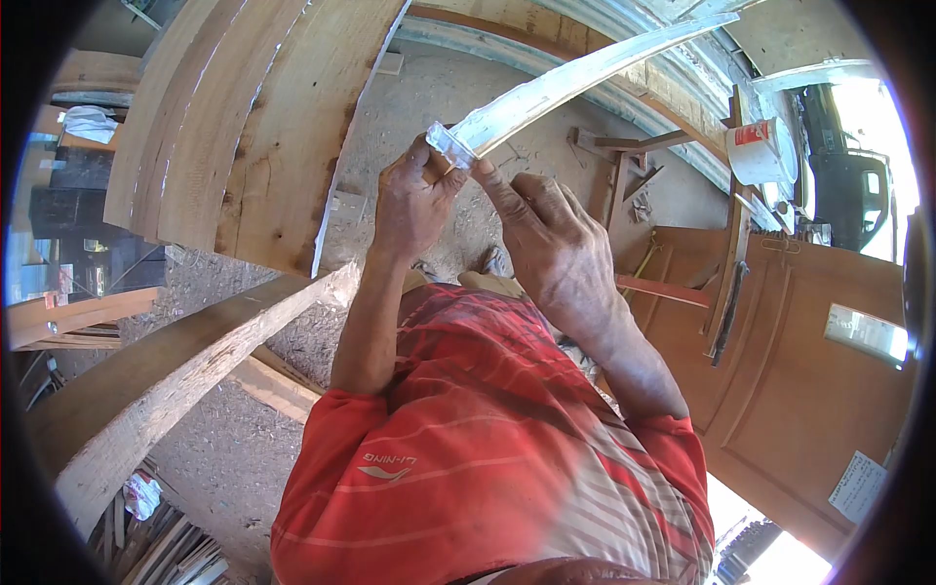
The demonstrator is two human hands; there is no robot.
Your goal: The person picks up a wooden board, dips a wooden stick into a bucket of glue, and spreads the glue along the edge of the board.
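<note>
My left hand (419, 200) is closed, pinching a small translucent plastic piece (450, 146) smeared with white paste between thumb and fingers. Against the right end of this piece rests the index fingertip of my right hand (556, 234). The other right fingers are partly bent, and the hand grips nothing visible. Just beyond both hands, a long narrow wooden board (585, 76) reaches away to the upper right, its edge coated with white paste. Whether the plastic touches the board's near end is hard to tell.
Wide planks (283, 127) with white seam lines lie at upper left. Below them a thick timber (195, 361) slants across. On the right are a white bucket (760, 151), a wooden frame (726, 253) and a brown door panel (780, 361). Scrap wood (175, 551) lies lower left.
</note>
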